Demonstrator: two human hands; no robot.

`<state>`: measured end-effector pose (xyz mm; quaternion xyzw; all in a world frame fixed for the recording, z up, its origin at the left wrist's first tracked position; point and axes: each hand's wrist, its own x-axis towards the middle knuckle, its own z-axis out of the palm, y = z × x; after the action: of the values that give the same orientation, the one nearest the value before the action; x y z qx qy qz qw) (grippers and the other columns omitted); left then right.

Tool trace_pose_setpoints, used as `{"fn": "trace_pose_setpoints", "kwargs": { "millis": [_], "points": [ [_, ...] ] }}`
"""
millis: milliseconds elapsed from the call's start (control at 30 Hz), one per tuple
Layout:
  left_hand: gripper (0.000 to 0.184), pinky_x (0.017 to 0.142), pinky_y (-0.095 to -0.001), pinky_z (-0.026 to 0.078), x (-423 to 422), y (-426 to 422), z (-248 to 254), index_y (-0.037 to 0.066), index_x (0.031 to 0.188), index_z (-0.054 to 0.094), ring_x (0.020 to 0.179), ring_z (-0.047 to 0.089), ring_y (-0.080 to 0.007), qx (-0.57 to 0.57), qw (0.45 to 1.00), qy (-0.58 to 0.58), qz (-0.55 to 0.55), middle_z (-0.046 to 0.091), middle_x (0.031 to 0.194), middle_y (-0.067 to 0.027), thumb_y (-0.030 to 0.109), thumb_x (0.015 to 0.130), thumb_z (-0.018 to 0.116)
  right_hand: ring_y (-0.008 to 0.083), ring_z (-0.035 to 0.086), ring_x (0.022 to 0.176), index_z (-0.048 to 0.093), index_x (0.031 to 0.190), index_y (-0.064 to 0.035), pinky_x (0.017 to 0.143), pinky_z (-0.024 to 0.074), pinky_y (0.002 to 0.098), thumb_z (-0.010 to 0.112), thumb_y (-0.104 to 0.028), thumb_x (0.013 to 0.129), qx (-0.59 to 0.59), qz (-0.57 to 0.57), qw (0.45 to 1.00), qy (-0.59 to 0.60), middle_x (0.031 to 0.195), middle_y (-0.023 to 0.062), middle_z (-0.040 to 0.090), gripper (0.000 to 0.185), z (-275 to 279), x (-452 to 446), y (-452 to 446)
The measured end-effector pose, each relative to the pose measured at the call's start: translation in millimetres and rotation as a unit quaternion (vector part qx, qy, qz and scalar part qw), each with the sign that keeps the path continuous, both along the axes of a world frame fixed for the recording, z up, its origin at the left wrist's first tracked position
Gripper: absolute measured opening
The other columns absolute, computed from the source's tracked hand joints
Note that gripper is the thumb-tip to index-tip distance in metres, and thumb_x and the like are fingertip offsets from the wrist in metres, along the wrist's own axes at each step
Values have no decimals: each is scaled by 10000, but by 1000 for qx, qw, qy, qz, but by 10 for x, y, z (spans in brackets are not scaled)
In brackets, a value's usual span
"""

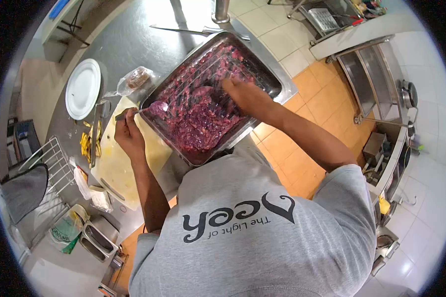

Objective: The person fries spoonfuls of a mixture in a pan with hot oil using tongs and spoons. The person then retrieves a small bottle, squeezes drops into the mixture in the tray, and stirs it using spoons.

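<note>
A deep metal tray (272,69) holds a chunky, dark red-purple mixture (198,126). My left hand (130,133), at the tray's left corner, is closed round the dark handle of a spoon (158,108). The spoon's bowl, smeared purple, rests over the mixture near the left edge. Above the tray's right part is my right hand (245,98), its fingers curled and pointing down. Whatever it may hold is too blurred to make out. Beneath my left hand lies a pale cutting board (129,171).
At the left are a white plate (83,89), yellow peels (85,147), a knife (95,136) and a clear bag (135,81). Another knife (178,30) lies behind the tray, near a metal post (221,12). A wire rack (52,171) stands far left.
</note>
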<state>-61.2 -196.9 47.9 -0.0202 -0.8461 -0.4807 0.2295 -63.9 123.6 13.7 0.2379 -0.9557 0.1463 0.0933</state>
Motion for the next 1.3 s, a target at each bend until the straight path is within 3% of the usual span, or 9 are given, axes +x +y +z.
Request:
{"fn": "trace_pose_setpoints", "kwargs": {
  "millis": [67, 167, 300, 400, 567, 767, 933, 1067, 1300],
  "points": [
    [191, 664, -245, 441, 5, -4, -6, -26, 901, 625, 736, 549, -107, -9, 1000, -6, 2, 612, 801, -65, 114, 923, 496, 400, 586, 774, 445, 1040, -30, 651, 494, 434, 387, -130, 885, -192, -48, 978, -63, 800, 216, 567, 194, 311, 14, 157],
    [185, 654, -238, 439, 9, 23, -64, -28, 910, 621, 727, 544, -100, 28, 1000, 5, -11, 612, 803, -63, 108, 923, 496, 390, 598, 720, 446, 1069, -29, 599, 498, 439, 391, -119, 879, -52, -213, 975, -46, 806, 218, 576, 217, 387, -172, 522],
    [170, 658, -229, 441, 47, 23, -112, -28, 928, 624, 734, 551, -103, 29, 999, 2, -12, 627, 835, -70, 85, 919, 496, 386, 605, 727, 437, 1085, -4, 623, 499, 456, 398, -74, 845, -122, -87, 987, 66, 818, 222, 584, 253, -102, 490, 75],
    [174, 670, -240, 452, 70, 28, -86, -29, 926, 627, 758, 576, -114, 14, 1000, 4, -4, 645, 842, -87, 87, 917, 498, 441, 544, 932, 360, 1194, 64, 797, 455, 457, 427, -103, 868, -10, -77, 993, -87, 979, 296, 558, 373, 158, 742, -100],
    [173, 662, -242, 450, 153, 22, -47, -14, 930, 637, 743, 583, -119, 2, 1000, -2, -3, 652, 824, -87, 98, 910, 508, 432, 567, 806, 434, 923, -10, 633, 470, 500, 397, -96, 888, -44, -207, 974, -76, 892, 291, 564, 100, 486, 644, 346],
    [208, 704, -236, 434, 315, 17, -66, -2, 946, 634, 785, 563, -109, -16, 998, -63, -28, 635, 835, -56, 148, 928, 492, 404, 588, 648, 390, 1052, -10, 601, 473, 515, 400, -66, 838, -45, -141, 964, -221, 787, 222, 563, 222, 583, 1315, -176],
    [195, 675, -219, 427, 494, 126, -139, 15, 945, 643, 741, 546, -72, -3, 996, -75, -42, 643, 818, -37, 152, 925, 505, 323, 622, 681, 402, 1087, -25, 543, 514, 394, 506, -89, 811, 171, -187, 967, 2, 816, 175, 567, 301, 542, 1208, 108],
    [193, 664, -216, 428, 537, 103, -162, 11, 936, 645, 729, 540, -70, -46, 996, -28, -67, 648, 831, -41, 146, 924, 507, 332, 622, 777, 393, 1108, -22, 604, 526, 392, 461, -117, 842, 120, -254, 930, -237, 874, 197, 573, 291, 710, 1342, -318],
    [191, 664, -221, 432, 642, 148, -170, -3, 930, 648, 734, 543, -82, 10, 995, -24, -96, 644, 821, -57, 133, 918, 515, 236, 609, 552, 500, 989, -83, 401, 460, 329, 489, -117, 837, 133, -278, 948, 76, 715, 114, 559, 157, 536, 1064, 89]
  ]
}}
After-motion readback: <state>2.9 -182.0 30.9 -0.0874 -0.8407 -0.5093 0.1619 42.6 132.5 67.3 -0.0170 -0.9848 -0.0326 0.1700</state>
